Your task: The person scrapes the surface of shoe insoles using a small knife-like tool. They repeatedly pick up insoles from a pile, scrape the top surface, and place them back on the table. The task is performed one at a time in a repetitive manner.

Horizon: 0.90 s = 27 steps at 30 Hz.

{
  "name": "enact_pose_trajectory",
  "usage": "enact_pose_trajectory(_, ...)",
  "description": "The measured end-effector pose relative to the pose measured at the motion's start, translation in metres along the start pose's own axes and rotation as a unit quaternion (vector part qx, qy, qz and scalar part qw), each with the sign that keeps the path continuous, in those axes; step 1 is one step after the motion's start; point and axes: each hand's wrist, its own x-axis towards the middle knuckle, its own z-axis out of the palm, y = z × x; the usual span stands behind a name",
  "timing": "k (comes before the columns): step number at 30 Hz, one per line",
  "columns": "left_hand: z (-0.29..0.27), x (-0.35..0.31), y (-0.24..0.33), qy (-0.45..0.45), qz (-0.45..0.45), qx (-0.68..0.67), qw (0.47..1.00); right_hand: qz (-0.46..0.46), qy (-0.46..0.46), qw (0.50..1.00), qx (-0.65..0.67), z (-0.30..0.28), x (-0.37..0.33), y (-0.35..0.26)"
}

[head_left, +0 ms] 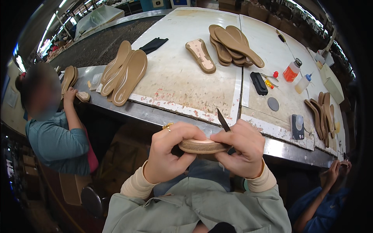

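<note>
In front of my chest, over the table's near edge, I hold a shoe insole (205,146) edge-on, with a brown speckled side and a pale upper face. My left hand (169,152) grips its left end, thumb on top and fingers underneath. On the opposite end, my right hand (244,148) is closed, its thumb pressing the pale face. A dark pointed knife blade (223,120) sticks up from between the right fingers; its lower part is hidden.
Tan insoles are piled at the table's back (237,46), left (125,75) and right (322,114). One insole lies pale side up (200,56). A black case (259,83), red-liquid bottle (292,70) and phone (298,127) lie rightward. Co-workers sit left (58,132) and right (324,206).
</note>
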Motion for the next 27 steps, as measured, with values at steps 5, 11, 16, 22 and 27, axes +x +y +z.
enact_pose_trajectory(5, 0.01, -0.013, -0.025, 0.137, -0.029, -0.176, 0.974, 0.028, 0.04, 0.998, 0.038, 0.001, -0.005, 0.001)
enact_pose_trajectory(11, -0.007, -0.023, -0.047, 0.246, -0.017, -0.337, 0.908, 0.102, 0.015, 0.995, -0.012, -0.015, -0.032, 0.024)
enact_pose_trajectory(16, -0.015, -0.03, -0.057, 0.271, -0.016, -0.448, 0.852, 0.169, 0.034, 0.985, 0.028, -0.004, -0.049, 0.032)
enact_pose_trajectory(22, -0.02, -0.045, -0.078, 0.275, -0.008, -0.573, 0.772, 0.17, 0.049, 0.983, 0.057, 0.001, -0.043, 0.033)
enact_pose_trajectory(27, -0.026, -0.055, -0.093, 0.269, -0.017, -0.574, 0.774, 0.134, 0.05, 0.986, 0.082, -0.001, -0.042, 0.029)
